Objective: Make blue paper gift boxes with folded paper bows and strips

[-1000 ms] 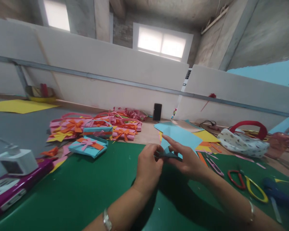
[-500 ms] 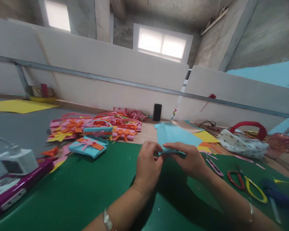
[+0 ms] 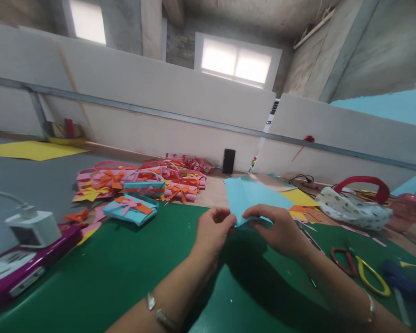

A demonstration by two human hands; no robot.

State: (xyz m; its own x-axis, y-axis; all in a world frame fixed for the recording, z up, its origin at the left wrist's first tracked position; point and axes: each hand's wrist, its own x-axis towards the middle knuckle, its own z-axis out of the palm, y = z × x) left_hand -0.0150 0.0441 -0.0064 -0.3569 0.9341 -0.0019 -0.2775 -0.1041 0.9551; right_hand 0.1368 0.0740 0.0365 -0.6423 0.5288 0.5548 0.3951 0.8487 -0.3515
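Light blue paper (image 3: 254,196) stands out beyond both hands, its near edge folded or bent between them above the green mat (image 3: 152,263). My left hand (image 3: 213,231) pinches the left corner of that edge between thumb and fingers. On the right side of the edge, my right hand (image 3: 275,227) has its thumb below and its fingers on top of the paper. How the fold runs under the fingers is too small to tell. Two small blue paper bags, one with a pink bow (image 3: 131,209), lie to the left.
Pink and orange paper bags (image 3: 142,178) are heaped at the back left. A purple power strip (image 3: 31,266) with a white charger (image 3: 34,228) is at the left. Yellow-and-red-handled scissors (image 3: 370,275) lie right. A phone (image 3: 229,161) leans on the wall near a patterned bag (image 3: 353,209).
My left hand's fingers have closed on the paper's corner, and my right hand has shifted slightly right along the edge. The whole view has shifted a little.
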